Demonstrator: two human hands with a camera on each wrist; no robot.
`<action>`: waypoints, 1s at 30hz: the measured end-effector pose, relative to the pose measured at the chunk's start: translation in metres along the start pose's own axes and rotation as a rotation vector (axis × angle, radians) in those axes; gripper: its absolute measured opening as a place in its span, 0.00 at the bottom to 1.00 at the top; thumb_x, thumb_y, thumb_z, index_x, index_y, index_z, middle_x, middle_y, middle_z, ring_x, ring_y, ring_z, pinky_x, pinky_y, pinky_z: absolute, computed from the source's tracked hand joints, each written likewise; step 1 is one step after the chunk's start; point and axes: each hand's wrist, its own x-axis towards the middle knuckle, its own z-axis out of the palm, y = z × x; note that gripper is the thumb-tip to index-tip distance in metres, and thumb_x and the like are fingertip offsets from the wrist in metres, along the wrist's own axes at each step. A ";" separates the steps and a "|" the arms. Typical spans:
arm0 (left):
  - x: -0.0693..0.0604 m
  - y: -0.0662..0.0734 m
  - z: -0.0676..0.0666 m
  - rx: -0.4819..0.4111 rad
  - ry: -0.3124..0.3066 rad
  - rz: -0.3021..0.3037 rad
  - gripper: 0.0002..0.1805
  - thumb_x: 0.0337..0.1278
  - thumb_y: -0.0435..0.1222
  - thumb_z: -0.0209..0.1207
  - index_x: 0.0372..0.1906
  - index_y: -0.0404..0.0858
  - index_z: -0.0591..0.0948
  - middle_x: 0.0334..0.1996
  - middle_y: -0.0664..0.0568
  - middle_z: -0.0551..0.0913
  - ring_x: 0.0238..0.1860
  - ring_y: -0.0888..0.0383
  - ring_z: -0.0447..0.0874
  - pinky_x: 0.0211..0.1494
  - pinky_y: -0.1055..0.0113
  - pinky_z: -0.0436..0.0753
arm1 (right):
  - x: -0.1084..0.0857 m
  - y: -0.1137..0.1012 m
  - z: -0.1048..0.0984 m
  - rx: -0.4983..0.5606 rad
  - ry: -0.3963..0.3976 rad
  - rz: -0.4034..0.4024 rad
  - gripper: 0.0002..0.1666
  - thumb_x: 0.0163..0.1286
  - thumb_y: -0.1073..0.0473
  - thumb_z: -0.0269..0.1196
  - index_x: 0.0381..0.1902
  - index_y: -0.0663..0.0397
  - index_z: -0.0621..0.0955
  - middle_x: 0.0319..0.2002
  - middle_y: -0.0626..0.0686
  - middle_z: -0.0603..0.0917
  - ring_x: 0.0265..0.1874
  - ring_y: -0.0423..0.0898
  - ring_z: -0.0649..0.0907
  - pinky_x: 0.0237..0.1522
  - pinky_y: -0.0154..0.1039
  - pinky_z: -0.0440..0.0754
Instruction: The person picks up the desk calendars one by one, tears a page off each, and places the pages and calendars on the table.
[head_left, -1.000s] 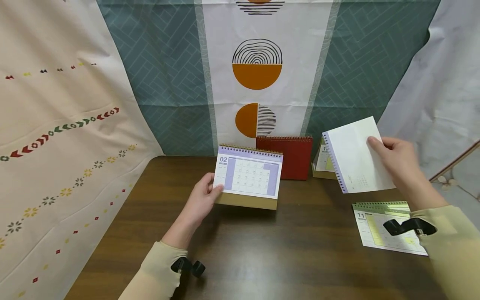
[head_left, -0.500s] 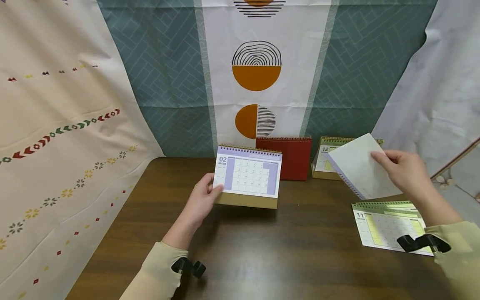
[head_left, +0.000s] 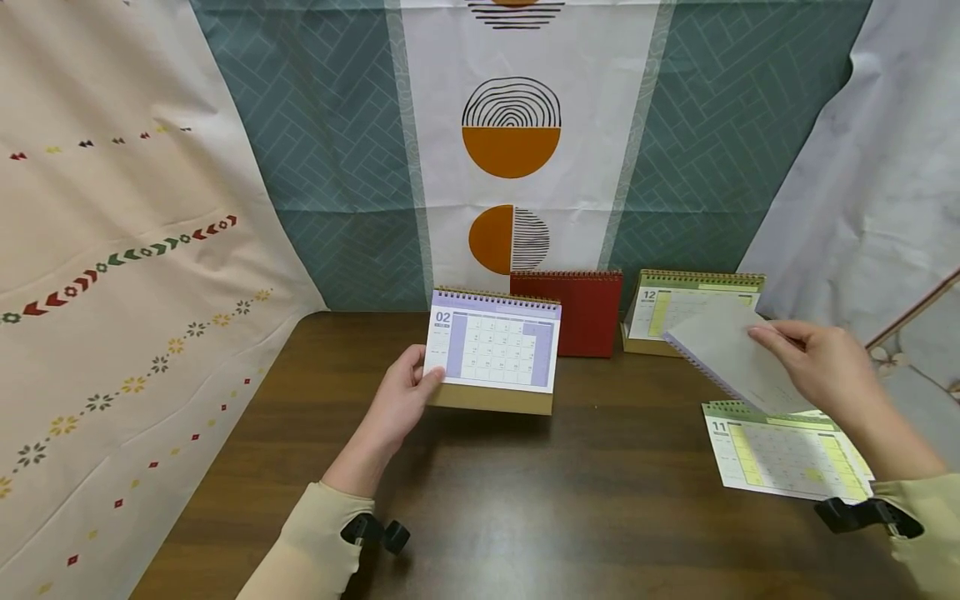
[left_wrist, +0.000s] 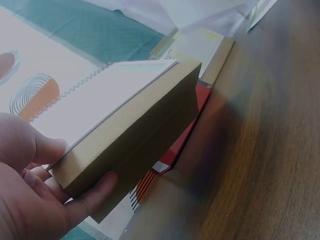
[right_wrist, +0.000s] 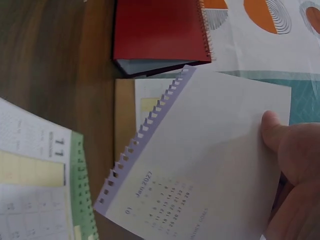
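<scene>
My left hand (head_left: pixel 397 392) grips the lower left corner of a purple desk calendar (head_left: pixel 495 342) showing 02, thumb in front; the left wrist view shows fingers under its brown cardboard base (left_wrist: pixel 135 125). Between thumb and fingers, my right hand (head_left: pixel 828 362) pinches a loose calendar page (head_left: pixel 738 354) by its edge. Its purple strip (right_wrist: pixel 145 140) has torn-looking holes, and "Jan 2027" is printed on it in the right wrist view. Below that page, a green-topped sheet marked 11 (head_left: pixel 780 454) lies on the table. Behind it stands a green desk calendar (head_left: pixel 693 304) showing 12, partly covered by the page.
A red spiral-bound desk calendar (head_left: pixel 588 312) stands at the back, partly behind the purple one. The dark wooden table (head_left: pixel 480 517) reaches back to a patterned cloth (head_left: pixel 337 167). Curtains hang at both sides.
My right hand has moved down and to the right with the loose page, which now tilts flatter over the sheet marked 11. More of the green calendar shows. My left hand stays nearly still.
</scene>
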 end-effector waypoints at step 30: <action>-0.001 0.003 -0.005 0.012 0.019 -0.018 0.15 0.82 0.27 0.60 0.65 0.33 0.78 0.55 0.39 0.92 0.49 0.49 0.83 0.54 0.56 0.71 | -0.060 0.049 0.021 -0.209 0.019 -0.393 0.14 0.60 0.65 0.82 0.44 0.46 0.96 0.39 0.48 0.92 0.24 0.29 0.79 0.20 0.35 0.72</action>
